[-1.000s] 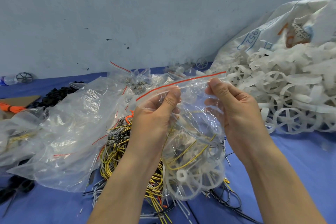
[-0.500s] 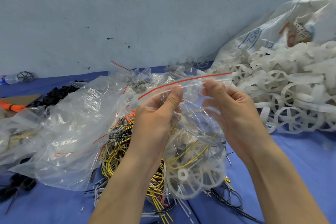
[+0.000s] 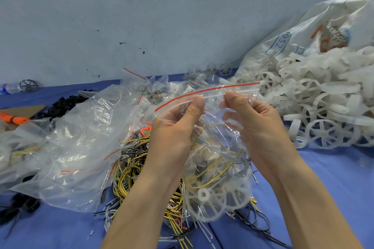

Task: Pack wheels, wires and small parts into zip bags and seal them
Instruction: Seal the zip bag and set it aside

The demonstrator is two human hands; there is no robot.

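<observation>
Wall (image 3: 162,16) close behind blue table (image 3: 334,188); wheel heap (image 3: 323,107) crowds right, loose bags (image 3: 81,137) left, wire pile (image 3: 137,168) underneath. Zip bag (image 3: 214,157), wheels and wires inside, held mid-air above wires. Left hand (image 3: 176,129) and right hand (image 3: 257,123) raised, thumbs up, fingers clamped on seal strip, close together.

Two bare hands and forearms — nothing worn.

The left hand (image 3: 178,125) and right hand (image 3: 257,125) show short, plain nails; no rings, watch, gloves or sleeves — both forearms enter bare from about 6 o'clock, uncovered to the frame edge.
</observation>
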